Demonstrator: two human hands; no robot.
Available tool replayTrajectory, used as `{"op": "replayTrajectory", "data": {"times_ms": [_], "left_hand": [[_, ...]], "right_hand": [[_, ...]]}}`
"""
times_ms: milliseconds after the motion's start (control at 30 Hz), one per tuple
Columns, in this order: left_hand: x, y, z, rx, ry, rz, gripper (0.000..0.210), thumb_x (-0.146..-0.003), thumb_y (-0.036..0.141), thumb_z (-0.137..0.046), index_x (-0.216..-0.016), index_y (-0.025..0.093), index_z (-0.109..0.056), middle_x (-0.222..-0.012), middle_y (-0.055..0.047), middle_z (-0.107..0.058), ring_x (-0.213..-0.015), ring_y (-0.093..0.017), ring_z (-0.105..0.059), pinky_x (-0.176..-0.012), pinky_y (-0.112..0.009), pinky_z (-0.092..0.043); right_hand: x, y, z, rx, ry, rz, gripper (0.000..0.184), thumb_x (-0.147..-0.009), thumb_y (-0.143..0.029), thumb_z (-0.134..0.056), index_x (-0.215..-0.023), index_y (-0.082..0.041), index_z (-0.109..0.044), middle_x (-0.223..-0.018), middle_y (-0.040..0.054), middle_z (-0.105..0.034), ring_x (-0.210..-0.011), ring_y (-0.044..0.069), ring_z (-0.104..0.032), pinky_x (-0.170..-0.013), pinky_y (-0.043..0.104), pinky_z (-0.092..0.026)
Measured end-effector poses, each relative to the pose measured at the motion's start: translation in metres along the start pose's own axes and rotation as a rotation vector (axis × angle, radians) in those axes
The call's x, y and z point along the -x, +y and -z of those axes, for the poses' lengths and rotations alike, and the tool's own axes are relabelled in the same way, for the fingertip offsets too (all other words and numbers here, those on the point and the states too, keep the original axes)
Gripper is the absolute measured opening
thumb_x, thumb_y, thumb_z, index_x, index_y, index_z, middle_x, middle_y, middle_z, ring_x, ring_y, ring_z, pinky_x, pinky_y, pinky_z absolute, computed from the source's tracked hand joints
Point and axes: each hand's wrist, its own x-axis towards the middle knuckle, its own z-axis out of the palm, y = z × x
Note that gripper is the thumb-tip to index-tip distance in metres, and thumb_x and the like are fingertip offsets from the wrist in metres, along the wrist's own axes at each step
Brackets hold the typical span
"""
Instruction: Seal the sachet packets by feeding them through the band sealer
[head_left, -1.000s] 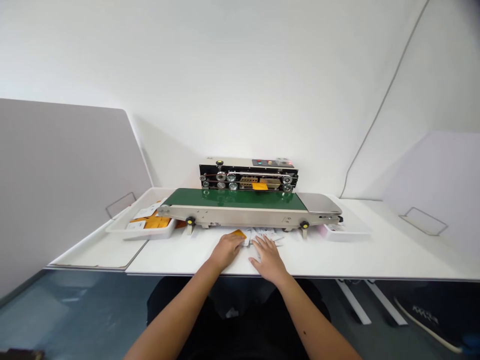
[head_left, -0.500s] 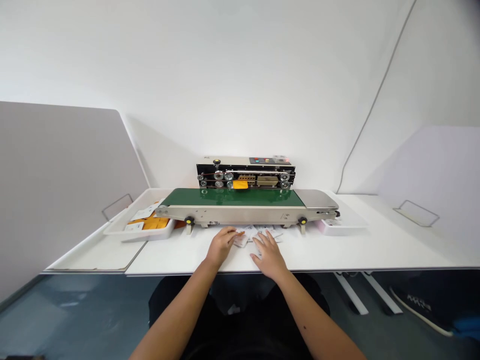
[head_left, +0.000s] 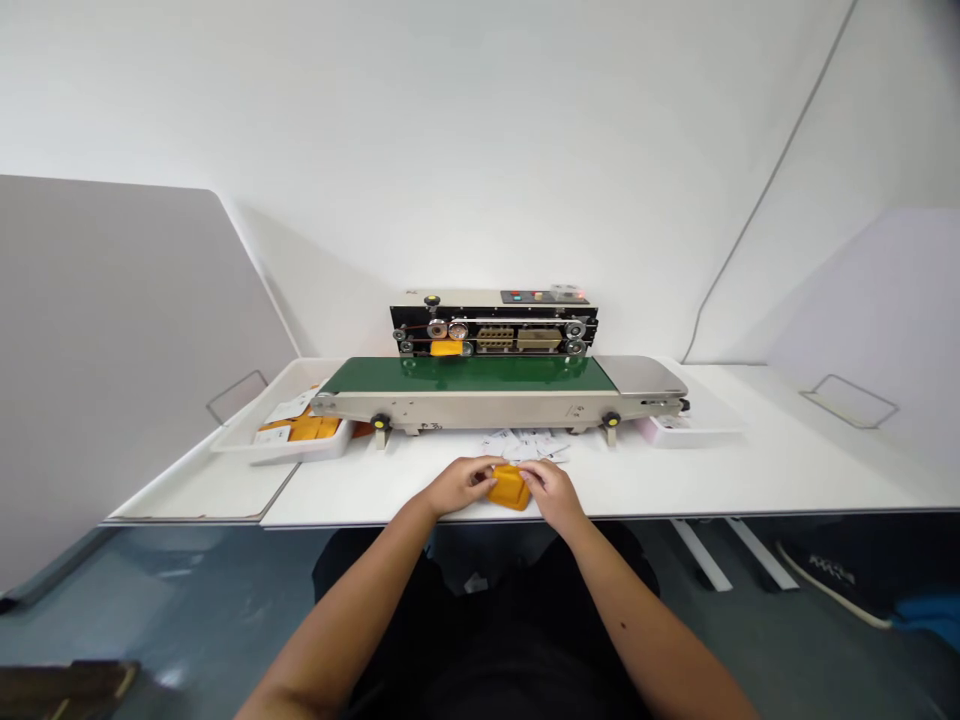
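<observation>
Between my two hands is a small yellow-orange pouch (head_left: 510, 489), over the table's front edge area. My left hand (head_left: 466, 482) pinches its left side, and my right hand (head_left: 551, 490) has its fingers closed on the upper right corner. Just behind the hands, several small white printed packets (head_left: 525, 444) lie loose, partly under the conveyor. Another yellow-orange pouch (head_left: 447, 348) is caught in the rollers of the band sealing machine (head_left: 495, 325), at its left part, above the green conveyor belt (head_left: 465, 374).
To the left, a white tray (head_left: 232, 441) contains orange pouches and white packets. A second white tray (head_left: 697, 436) stands partly behind the conveyor's right end. Grey side panels flank the white table (head_left: 795, 470). A shoe (head_left: 832, 585) shows on the floor at right.
The pouch at my left hand now shows broad side up, and my right hand has left the white packets to grip it. The pouch in the sealer has travelled left.
</observation>
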Motion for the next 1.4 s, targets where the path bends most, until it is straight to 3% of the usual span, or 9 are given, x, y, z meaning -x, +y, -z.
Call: {"op": "replayTrajectory", "data": {"times_ms": [233, 433, 533, 700, 800, 933, 1133, 1233, 1400], "left_hand": [[-0.002, 0.000, 0.001, 0.121, 0.021, 0.092, 0.043, -0.090, 0.040, -0.062, -0.126, 0.016, -0.061, -0.076, -0.002, -0.067, -0.069, -0.013, -0.060, -0.070, -0.024, -0.048], [-0.001, -0.002, 0.004, 0.242, 0.197, 0.119, 0.043, -0.085, 0.042, -0.068, -0.117, 0.015, -0.060, -0.071, 0.001, -0.062, -0.066, -0.013, -0.059, -0.066, -0.024, -0.048], [0.001, -0.002, 0.006, 0.334, 0.298, 0.130, 0.044, -0.083, 0.043, -0.070, -0.115, 0.017, -0.055, -0.068, 0.003, -0.061, -0.062, -0.012, -0.059, -0.063, -0.024, -0.047], [0.001, -0.002, 0.006, 0.470, 0.356, 0.117, 0.045, -0.081, 0.042, -0.074, -0.108, 0.020, -0.045, -0.066, 0.005, -0.063, -0.060, -0.012, -0.063, -0.059, -0.022, -0.046], [0.001, -0.003, 0.005, 0.491, 0.351, 0.124, 0.046, -0.080, 0.043, -0.075, -0.103, 0.022, -0.042, -0.068, 0.003, -0.067, -0.061, -0.015, -0.067, -0.057, -0.022, -0.046], [0.003, -0.008, 0.003, 0.502, 0.307, 0.126, 0.042, -0.081, 0.043, -0.075, -0.093, 0.022, -0.040, -0.073, 0.000, -0.072, -0.067, -0.018, -0.072, -0.061, -0.024, -0.049], [0.007, -0.008, 0.004, 0.491, 0.266, 0.093, 0.036, -0.083, 0.043, -0.073, -0.093, 0.019, -0.048, -0.082, -0.004, -0.074, -0.074, -0.018, -0.072, -0.066, -0.027, -0.053], [0.009, -0.006, 0.006, 0.485, 0.294, 0.071, 0.034, -0.086, 0.043, -0.070, -0.093, 0.019, -0.047, -0.085, -0.006, -0.075, -0.077, -0.018, -0.072, -0.069, -0.029, -0.054], [0.012, -0.006, 0.008, 0.387, 0.307, 0.054, 0.031, -0.088, 0.042, -0.066, -0.093, 0.019, -0.047, -0.089, -0.008, -0.075, -0.075, -0.017, -0.071, -0.072, -0.031, -0.055]], "right_hand": [[0.004, -0.006, 0.001, -0.057, 0.047, -0.102, 0.020, -0.090, -0.036, -0.058, -0.095, -0.024, -0.074, -0.086, 0.0025, -0.073, -0.075, 0.019, -0.065, -0.072, 0.030, -0.051], [0.006, -0.005, 0.004, -0.098, 0.180, -0.081, 0.022, -0.090, -0.039, -0.059, -0.089, -0.021, -0.073, -0.078, 0.0030, -0.068, -0.065, 0.017, -0.058, -0.063, 0.028, -0.048], [0.002, -0.005, 0.005, -0.054, 0.220, -0.028, 0.022, -0.090, -0.038, -0.059, -0.087, -0.022, -0.073, -0.081, 0.0049, -0.069, -0.075, 0.020, -0.059, -0.071, 0.032, -0.049], [-0.007, -0.015, -0.003, 0.023, 0.092, 0.090, 0.016, -0.083, -0.036, -0.069, -0.090, -0.024, -0.076, -0.088, 0.0062, -0.073, -0.096, 0.026, -0.057, -0.093, 0.042, -0.045], [-0.013, -0.024, -0.014, -0.142, 0.124, -0.061, 0.020, -0.082, -0.041, -0.069, -0.085, -0.022, -0.076, -0.085, 0.0062, -0.071, -0.095, 0.026, -0.059, -0.089, 0.041, -0.047], [-0.025, -0.035, -0.024, -0.546, 0.214, -0.344, 0.036, -0.081, -0.052, -0.067, -0.088, -0.017, -0.070, -0.080, 0.0052, -0.068, -0.076, 0.021, -0.062, -0.067, 0.031, -0.049], [-0.045, -0.055, -0.029, -0.646, -0.081, -0.334, 0.045, -0.075, -0.051, -0.072, -0.105, -0.017, -0.067, -0.091, 0.0070, -0.072, -0.072, 0.019, -0.065, -0.057, 0.025, -0.047], [-0.068, -0.053, -0.004, -0.667, 0.043, -0.347, 0.046, -0.070, -0.048, -0.077, -0.099, -0.014, -0.066, -0.079, 0.0061, -0.071, -0.057, 0.015, -0.062, -0.050, 0.025, -0.046], [-0.148, -0.018, 0.095, -0.625, 0.424, -0.314, 0.042, -0.072, -0.046, -0.074, -0.097, -0.014, -0.060, -0.063, -0.0021, -0.060, -0.047, 0.007, -0.049, -0.043, 0.018, -0.038]]}}
